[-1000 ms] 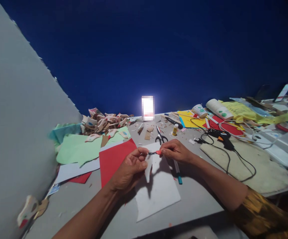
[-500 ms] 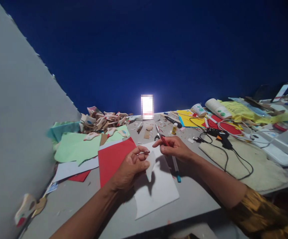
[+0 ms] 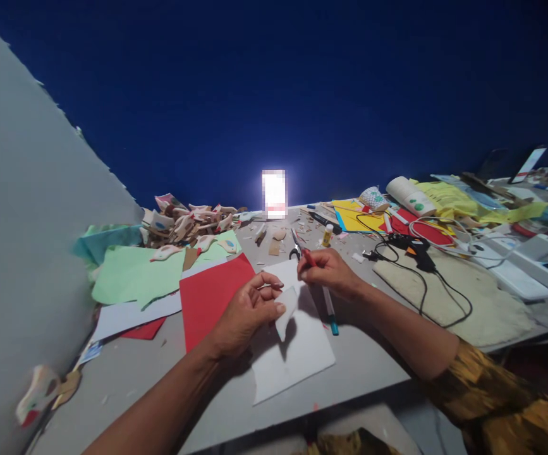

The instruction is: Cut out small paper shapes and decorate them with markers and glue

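My left hand pinches a small white paper cut-out that hangs above a white sheet on the grey table. My right hand is closed around a red pen, its tip pointing back and left, a short way right of the cut-out. A teal-capped marker lies on the table just under my right wrist. A red sheet lies left of the white one.
Scissors and a small glue bottle lie beyond my hands. A pile of cut-out shapes and green paper sit at the left. A glue gun with black cable, a beige mat, coloured papers and cups crowd the right.
A second ago both hands held the red pen between them. My right hand has since taken it away and turned it upright, while the left hand keeps the paper cut-out. The view shifted slightly.
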{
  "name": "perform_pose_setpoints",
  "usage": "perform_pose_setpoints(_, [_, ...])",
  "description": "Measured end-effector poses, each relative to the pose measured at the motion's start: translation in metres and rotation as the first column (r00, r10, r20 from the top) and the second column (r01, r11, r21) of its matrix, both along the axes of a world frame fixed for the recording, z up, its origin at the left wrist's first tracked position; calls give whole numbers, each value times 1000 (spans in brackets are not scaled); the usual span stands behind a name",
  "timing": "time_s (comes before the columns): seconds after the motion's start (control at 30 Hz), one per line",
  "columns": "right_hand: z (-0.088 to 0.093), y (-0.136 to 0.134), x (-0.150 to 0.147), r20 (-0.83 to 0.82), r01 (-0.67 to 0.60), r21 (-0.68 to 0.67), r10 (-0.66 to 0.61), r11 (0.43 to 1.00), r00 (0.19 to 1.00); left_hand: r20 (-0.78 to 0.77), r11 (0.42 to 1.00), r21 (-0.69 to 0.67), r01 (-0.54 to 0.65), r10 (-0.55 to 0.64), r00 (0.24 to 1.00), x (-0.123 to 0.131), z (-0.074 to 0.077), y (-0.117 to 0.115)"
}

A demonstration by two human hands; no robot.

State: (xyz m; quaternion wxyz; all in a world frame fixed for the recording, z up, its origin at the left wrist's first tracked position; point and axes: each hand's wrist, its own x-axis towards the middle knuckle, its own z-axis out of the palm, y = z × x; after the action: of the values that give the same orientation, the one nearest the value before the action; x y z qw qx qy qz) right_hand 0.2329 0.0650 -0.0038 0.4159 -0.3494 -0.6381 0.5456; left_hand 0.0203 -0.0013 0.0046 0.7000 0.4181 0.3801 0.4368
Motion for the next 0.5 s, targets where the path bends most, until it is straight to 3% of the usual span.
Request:
perform_pose_setpoints(0.1, [-3, 6, -2, -105, 247, -121, -260, 961, 960, -27, 1000, 11, -24, 24, 999, 0, 0, 0])
perform_pose_setpoints(0.17, [-3, 8, -3, -96, 279, -182, -299, 943, 949, -70, 998, 30, -47, 49, 996, 0, -2, 2])
perform_pose_setpoints(0.37, [-2, -1, -6, 108, -35, -189, 56, 981, 993, -176, 977, 130, -170, 191, 966, 3, -6, 4])
perform_pose_setpoints(0.5, [-4, -5, -7, 154, -52, -155, 76, 987, 985, -201, 971, 124, -207, 228, 953, 0, -7, 9])
